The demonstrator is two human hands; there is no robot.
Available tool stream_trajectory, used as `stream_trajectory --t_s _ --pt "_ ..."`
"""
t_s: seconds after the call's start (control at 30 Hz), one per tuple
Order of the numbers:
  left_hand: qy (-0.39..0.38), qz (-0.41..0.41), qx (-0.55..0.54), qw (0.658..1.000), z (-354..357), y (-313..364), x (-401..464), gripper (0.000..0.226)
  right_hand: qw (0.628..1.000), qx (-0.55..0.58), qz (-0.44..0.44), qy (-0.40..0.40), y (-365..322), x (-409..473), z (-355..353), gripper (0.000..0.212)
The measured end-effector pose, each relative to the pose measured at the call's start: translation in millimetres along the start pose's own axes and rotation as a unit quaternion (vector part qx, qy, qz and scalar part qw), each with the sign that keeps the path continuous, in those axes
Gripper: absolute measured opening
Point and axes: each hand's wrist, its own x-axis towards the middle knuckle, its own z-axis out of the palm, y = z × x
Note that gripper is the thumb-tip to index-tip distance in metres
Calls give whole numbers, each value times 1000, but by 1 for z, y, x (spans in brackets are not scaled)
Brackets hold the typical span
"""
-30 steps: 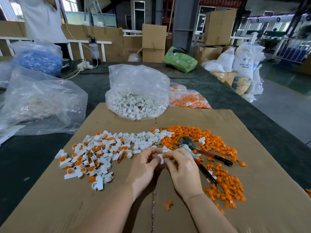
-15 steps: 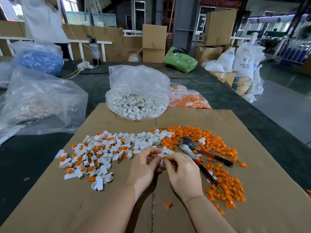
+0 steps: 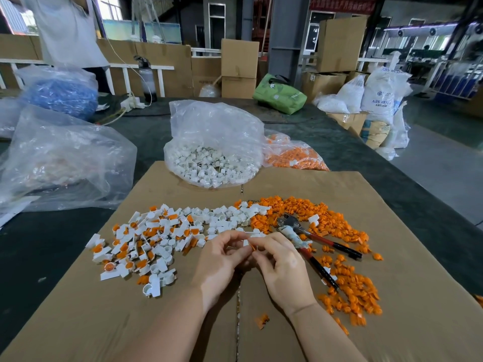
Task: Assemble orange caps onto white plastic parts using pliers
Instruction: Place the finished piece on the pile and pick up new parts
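Orange cap (image 3: 253, 247) against small white part (image 3: 246, 242)

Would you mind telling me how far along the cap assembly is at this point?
Done: a pile of capped white parts lies left. In hand: the left hand and right hand pinch a white part and an orange cap; the pliers lie unused. Left: loose white parts, loose orange caps, and a bag of white parts.
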Motion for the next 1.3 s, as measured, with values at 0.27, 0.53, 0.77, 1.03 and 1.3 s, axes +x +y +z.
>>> stream_trajectory --t_s 0.27,0.53,0.77,1.03,1.3 --pt "5 14 31 999 0 0 1 20 1000 1 12 6 -2 1 -1 20" --pt "16 27 57 998 -1 -3 1 19 1000 -2 16 6 -2 1 -1 19" --pt "18 34 80 996 0 -1 2 18 1000 -9 11 7 0 0 0 19" --pt "24 27 76 996 2 2 0 17 1000 -19 5 15 2 -1 2 25" --pt "53 -12 77 996 3 0 7 16 955 -252 149 48 17 7 -29 36"
